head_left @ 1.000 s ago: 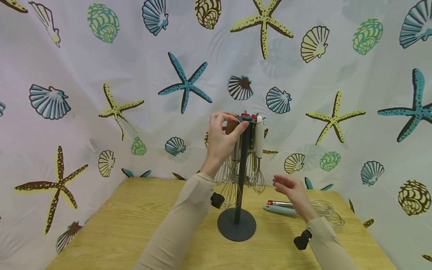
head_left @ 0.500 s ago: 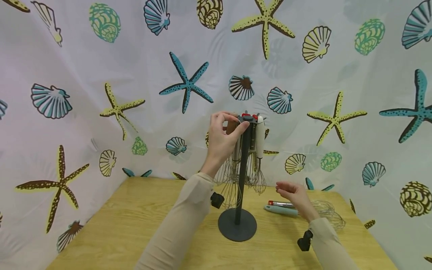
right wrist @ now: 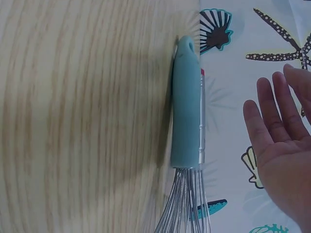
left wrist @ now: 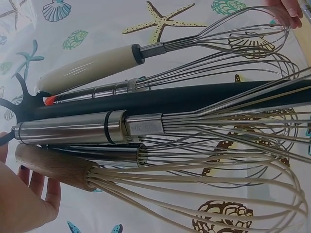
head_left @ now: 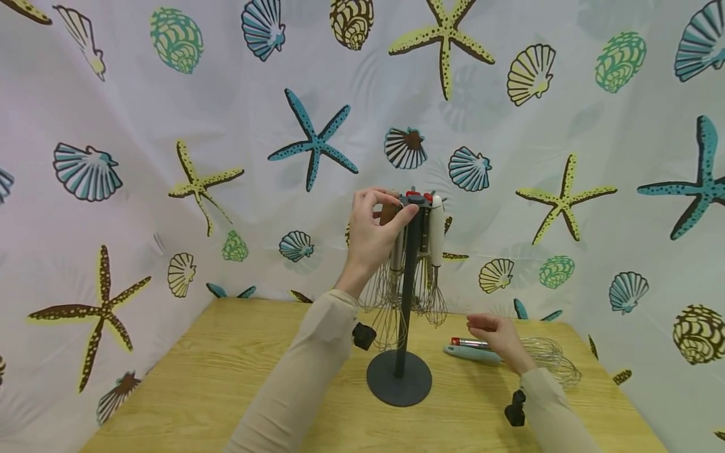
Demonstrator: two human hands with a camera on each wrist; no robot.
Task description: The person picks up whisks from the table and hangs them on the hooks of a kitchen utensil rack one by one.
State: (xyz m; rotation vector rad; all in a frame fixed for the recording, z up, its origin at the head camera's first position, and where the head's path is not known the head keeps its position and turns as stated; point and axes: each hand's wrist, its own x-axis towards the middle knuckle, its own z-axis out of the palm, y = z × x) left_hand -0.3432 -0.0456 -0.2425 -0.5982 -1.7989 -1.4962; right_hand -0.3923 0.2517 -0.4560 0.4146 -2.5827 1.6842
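In the head view my left hand (head_left: 368, 233) grips the top of a dark whisk stand (head_left: 399, 379), thumb in front and fingers curled behind. Several whisks hang from its hooks. The left wrist view shows a wooden-handled whisk (left wrist: 56, 166) in front of those fingers, a steel-handled whisk (left wrist: 68, 128) and a cream-handled whisk (left wrist: 92, 68). My right hand (head_left: 501, 340) hovers above two whisks lying on the table. One is a light blue-handled whisk (right wrist: 186, 107), the other a red-tipped steel whisk (head_left: 469, 343). The right fingers are apart and hold nothing.
The wooden table (head_left: 243, 377) bears the stand near its middle, with the loose whisks to the right of it. A white curtain (head_left: 340, 75) printed with shells and starfish surrounds the back and sides. Black wrist cameras (head_left: 364, 336) sit on both sleeves.
My right hand has lowered slightly toward the whisks on the table, moving a little to the right. The left hand stays at the stand's top.
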